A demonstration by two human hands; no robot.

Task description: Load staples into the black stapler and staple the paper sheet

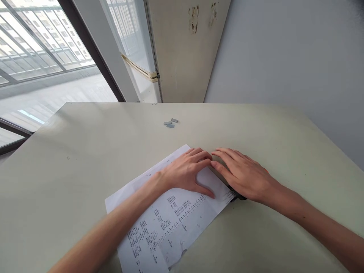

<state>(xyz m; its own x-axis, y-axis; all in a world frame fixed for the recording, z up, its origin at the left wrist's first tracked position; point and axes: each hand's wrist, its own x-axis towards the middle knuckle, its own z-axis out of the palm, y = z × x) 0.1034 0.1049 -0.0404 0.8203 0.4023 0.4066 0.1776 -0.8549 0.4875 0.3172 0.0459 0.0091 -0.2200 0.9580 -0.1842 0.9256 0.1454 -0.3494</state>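
Observation:
Printed white sheets of paper [196, 223] lie slantwise on the table, with a torn patch along the near edge. My left hand [189, 167] rests on top of them, thumb spread out and fingers reaching the far right edge. Over the right corner of the paper, my right hand [244, 172] lies palm down with fingers stretched out, on a black stapler [238, 194]. Most of the stapler is hidden under that palm; a bit of orange shows behind the hand. The fingertips of both hands nearly meet.
Several grey staple strips [170, 123] lie farther back on the pale table [284, 144]. Beyond its far edge stands an old fridge [184, 57] with peeled marks. A grey wall [290, 53] is on the right, a window [36, 49] on the left.

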